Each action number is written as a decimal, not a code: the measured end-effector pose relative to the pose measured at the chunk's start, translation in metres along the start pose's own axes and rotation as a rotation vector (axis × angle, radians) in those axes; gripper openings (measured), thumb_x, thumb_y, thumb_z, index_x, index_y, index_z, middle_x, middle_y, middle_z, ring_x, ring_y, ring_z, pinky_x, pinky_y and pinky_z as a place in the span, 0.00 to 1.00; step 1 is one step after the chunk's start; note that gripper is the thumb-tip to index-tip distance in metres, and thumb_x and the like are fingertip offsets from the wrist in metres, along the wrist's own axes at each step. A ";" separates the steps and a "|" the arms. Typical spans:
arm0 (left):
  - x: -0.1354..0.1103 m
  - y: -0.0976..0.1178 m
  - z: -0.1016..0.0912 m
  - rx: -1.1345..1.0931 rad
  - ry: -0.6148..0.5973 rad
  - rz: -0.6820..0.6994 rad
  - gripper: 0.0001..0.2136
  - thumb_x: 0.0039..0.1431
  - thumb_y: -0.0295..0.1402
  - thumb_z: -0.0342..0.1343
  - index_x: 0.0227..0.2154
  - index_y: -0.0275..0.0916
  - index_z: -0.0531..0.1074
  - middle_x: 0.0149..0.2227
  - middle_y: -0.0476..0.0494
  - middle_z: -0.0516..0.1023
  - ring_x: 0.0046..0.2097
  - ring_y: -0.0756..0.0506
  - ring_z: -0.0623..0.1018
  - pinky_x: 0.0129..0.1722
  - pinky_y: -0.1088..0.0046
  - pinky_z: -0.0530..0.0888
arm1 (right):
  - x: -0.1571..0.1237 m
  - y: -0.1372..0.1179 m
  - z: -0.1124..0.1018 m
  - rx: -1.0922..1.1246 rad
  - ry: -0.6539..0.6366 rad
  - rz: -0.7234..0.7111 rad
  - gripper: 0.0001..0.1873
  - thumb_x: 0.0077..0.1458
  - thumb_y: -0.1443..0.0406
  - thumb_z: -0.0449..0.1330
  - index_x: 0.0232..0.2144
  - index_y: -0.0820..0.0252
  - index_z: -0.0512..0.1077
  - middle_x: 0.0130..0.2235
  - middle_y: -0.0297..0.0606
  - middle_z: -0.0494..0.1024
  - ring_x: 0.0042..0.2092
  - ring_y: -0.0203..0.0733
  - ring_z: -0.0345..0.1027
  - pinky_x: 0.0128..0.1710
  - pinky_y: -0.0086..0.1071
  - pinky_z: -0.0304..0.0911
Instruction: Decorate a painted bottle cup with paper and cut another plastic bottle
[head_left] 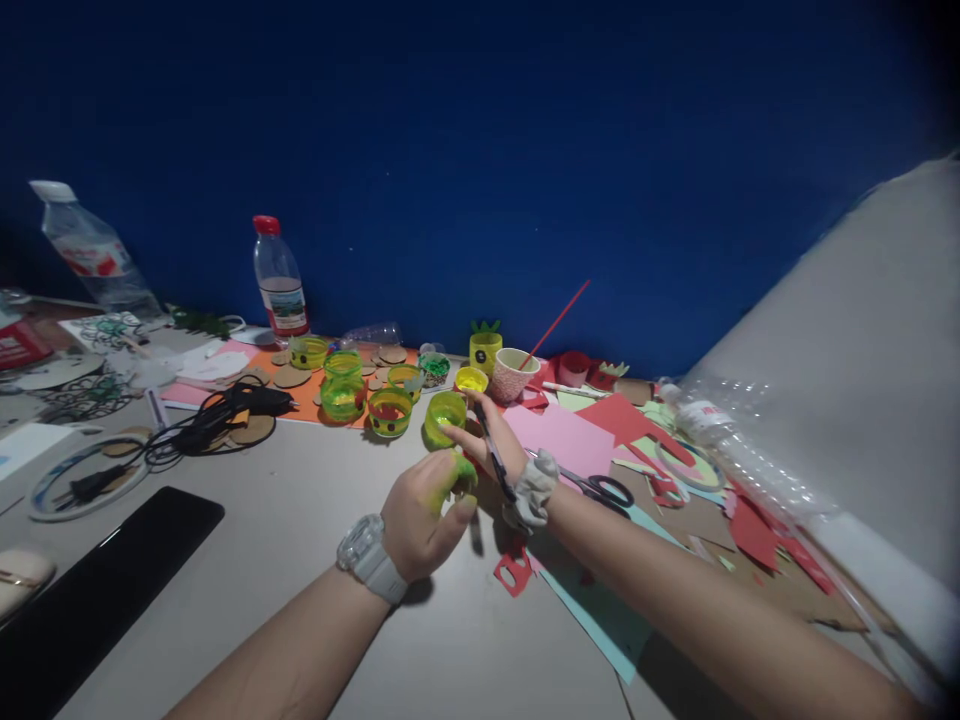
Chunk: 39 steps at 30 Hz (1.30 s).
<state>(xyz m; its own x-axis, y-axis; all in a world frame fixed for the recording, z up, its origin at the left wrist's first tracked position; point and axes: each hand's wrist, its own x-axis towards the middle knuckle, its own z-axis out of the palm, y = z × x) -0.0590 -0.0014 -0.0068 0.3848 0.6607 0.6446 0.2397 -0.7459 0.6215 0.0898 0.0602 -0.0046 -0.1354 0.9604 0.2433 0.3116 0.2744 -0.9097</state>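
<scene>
My left hand (424, 515), with a watch on the wrist, is closed around a small green-and-yellow piece (463, 478), mostly hidden by the fingers. A dark pen-like stick (495, 450) lies against my right hand (495, 435), which grips it while the thumb and index finger reach forward, apart. Just past those fingertips stand a yellow-green clear plastic cup (444, 420) and a small cup of yellow paint (472, 379). Whether the fingers touch either cup I cannot tell. Black-handled scissors (600, 488) lie beside my right wrist.
Several painted plastic cups (390, 412) stand on orange paper (300, 400) to the left. A speckled cup (516, 375) holds a red stick. Coloured paper scraps (570, 440) cover the right side. A black cable (225, 410), a phone (112, 590) and bottles (281, 280) are at left.
</scene>
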 end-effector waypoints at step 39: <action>0.005 -0.001 0.012 0.550 -0.137 -0.448 0.09 0.60 0.36 0.48 0.37 0.37 0.68 0.43 0.38 0.71 0.50 0.38 0.65 0.50 0.55 0.64 | -0.109 0.010 -0.082 -0.001 0.068 0.042 0.15 0.63 0.55 0.44 0.48 0.53 0.60 0.34 0.34 0.68 0.34 0.38 0.64 0.35 0.32 0.62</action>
<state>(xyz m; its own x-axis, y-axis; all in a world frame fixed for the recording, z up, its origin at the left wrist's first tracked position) -0.0467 0.0015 -0.0089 0.2437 0.9235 0.2963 0.8007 -0.3640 0.4758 0.1849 -0.0380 -0.0124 -0.0582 0.9720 0.2277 0.3169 0.2343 -0.9191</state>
